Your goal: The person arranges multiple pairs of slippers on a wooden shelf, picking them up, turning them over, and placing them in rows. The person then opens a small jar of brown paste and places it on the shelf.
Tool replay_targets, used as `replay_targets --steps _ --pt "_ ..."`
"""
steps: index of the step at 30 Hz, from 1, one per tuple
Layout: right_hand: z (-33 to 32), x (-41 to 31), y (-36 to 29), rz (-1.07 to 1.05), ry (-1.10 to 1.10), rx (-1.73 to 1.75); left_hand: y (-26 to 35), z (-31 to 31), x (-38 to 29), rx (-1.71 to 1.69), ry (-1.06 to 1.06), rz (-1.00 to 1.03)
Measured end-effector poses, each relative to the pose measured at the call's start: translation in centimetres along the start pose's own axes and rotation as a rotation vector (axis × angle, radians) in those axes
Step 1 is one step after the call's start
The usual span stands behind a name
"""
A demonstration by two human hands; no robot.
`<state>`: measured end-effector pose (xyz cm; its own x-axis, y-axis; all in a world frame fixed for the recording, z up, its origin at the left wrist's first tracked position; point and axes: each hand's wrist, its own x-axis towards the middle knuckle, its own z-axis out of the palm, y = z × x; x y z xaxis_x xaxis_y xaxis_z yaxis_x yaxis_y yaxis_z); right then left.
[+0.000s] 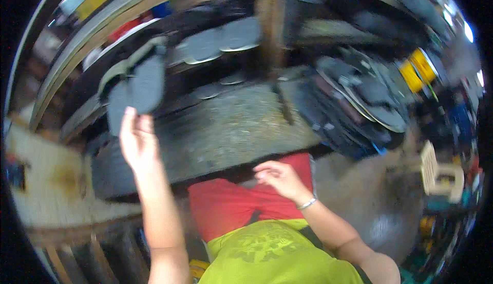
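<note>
At the left, my left hand (140, 137) is raised at the lower edge of a pair of grey sandals (144, 83) with olive straps; its fingertips overlap the sole, but blur hides whether they grip it. My right hand (279, 176), with a bracelet at the wrist, is held above my red shorts, fingers loosely curled and no object visible in them. A worn work surface (231, 129) lies before me. On its right side several dark sandals (362, 87) are piled up. Grey soles (223, 39) rest on a shelf behind.
A wooden post (271, 22) stands at the back centre. A yellow container (418, 70) is beyond the pile of sandals. A cream plastic chair (441, 176) stands on the floor at the right. A pale stained panel (54, 176) borders the bench at the left.
</note>
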<state>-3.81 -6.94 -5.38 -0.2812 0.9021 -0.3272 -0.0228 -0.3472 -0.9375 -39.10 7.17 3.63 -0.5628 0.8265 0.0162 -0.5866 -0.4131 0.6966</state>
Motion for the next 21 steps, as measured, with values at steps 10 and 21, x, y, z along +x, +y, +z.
replay_targets --steps 10,21 --pt "-14.8 -13.7 -10.3 -0.505 0.942 0.527 -3.7 4.9 4.2 -0.094 -0.134 -0.284" --pt "-19.6 -10.9 -10.8 -0.504 0.644 0.605 -15.3 8.3 -23.6 0.364 -0.715 -0.726"
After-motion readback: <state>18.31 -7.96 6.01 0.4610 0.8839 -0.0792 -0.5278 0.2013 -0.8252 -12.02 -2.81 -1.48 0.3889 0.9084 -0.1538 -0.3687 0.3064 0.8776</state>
